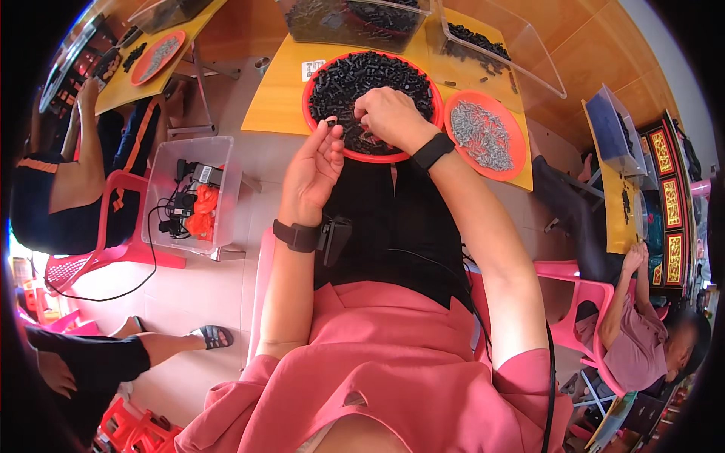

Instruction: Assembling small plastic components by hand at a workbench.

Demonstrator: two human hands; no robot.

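Note:
A round red basin [308,106] stands before me on the yellow table, filled with small black plastic pieces [377,75]. My left hand [317,162], palm turned up at the basin's near left rim, pinches one small black plastic piece [331,123] between thumb and fingertips. Over the near part of the pile, my right hand [394,117] has its fingers curled downward and closed; whatever they hold is hidden. Right of the basin, an orange-red plate [455,121] carries many small silver screw-like metal parts [483,137].
Clear plastic bins [355,34] with black pieces stand at the table's [272,94] far side. On the left, another clear bin [155,192] holds cables, devices and a red bag. Other people sit at tables left and right, on pink chairs [574,313]. A black cable runs down my right side.

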